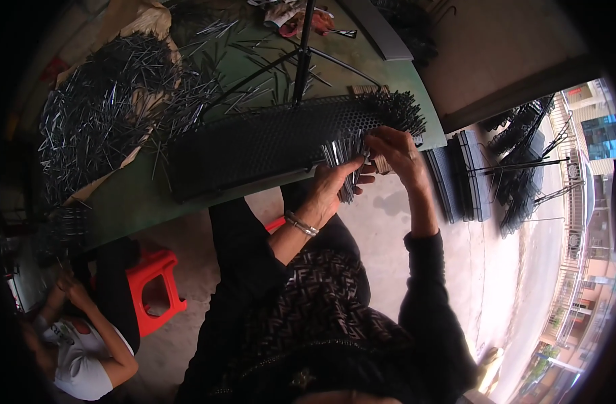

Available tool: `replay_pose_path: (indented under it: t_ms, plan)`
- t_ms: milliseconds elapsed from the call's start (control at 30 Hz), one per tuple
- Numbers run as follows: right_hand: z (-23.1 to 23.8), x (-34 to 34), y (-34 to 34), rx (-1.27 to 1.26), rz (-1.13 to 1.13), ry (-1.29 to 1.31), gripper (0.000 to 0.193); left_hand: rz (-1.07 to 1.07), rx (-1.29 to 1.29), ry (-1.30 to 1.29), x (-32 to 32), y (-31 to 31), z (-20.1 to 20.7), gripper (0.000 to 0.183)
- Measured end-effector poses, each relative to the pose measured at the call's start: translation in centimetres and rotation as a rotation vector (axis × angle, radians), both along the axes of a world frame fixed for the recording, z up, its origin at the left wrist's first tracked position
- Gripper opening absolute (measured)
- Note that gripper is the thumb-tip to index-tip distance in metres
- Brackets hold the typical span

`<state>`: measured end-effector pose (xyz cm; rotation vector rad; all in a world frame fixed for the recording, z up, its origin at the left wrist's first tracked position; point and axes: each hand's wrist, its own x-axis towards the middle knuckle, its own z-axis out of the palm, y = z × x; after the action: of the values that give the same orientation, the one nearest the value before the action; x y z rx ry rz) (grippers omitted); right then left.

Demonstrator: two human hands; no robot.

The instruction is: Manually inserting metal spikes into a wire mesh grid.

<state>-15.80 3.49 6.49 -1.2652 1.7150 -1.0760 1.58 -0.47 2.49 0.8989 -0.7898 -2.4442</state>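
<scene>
Gripped in the left hand (335,178), pins (345,156) partly hide fingertips.

No pkgs, labels, signs or screens.

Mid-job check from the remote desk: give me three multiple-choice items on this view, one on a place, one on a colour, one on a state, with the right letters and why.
1. Where does the big loose heap of metal pins lie?
A. at the table's left end
B. on the floor at the right
C. on the stool

2. What colour is the plastic stool?
A. blue
B. red
C. white

3. What is the left hand doing?
A. lying flat on the table
B. hanging by the side
C. gripping a bundle of pins

Answers: 1 A, the heap covers the green table left of the perforated black panel; 2 B, it is bright red; 3 C, fingers close round the bundle while the right hand picks at it.
</scene>
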Motion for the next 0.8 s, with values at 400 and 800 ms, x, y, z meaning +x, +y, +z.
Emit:
replay_pose_path:
  t_ms: [400, 800]
  plan:
    - [0.9, 0.7, 0.7, -0.038, -0.083, -0.152, 0.022, 0.002, -0.095, -0.071, 0.0, -0.1, 0.2, 0.028]
    - [-2.1, -3.9, -1.6, -0.403, -0.6, 0.399, 0.021, 0.047, 0.218, 0.068, -1.3, -0.1, -1.9, 0.03]
